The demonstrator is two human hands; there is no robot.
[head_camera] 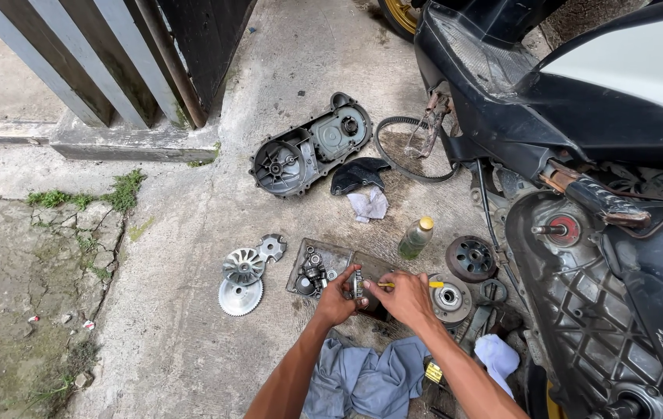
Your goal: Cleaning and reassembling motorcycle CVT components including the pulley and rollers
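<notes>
i see my left hand curled around a small metal part, thumb and fingers closed on it, just above the near edge of a shallow metal tray on the concrete. the part is mostly covered by my fingers, so i cannot tell its shape or which way it faces. my right hand is closed on a thin tool with a yellow handle; its long axis runs nearly level across the view, handle end pointing right toward the scooter, working end pointing left into the part. the tip itself is hidden between my two hands, which touch each other there.

the tray holds a cluster of small dark metal pieces, too jumbled to tell apart. left of it lie a finned pulley face, a toothed disc and a small cam-shaped plate. farther up sits the grey transmission cover, inner side up, with a dark plastic piece and a crumpled white rag beside it, and a drive belt looped near the scooter. a small bottle of yellowish oil with a yellow cap stands just beyond my right hand. right of that hand are a dark clutch bell and a silver pulley. the scooter's open engine case fills the right side, cut off by the frame edge. a blue-grey cloth lies under my forearms.
</notes>
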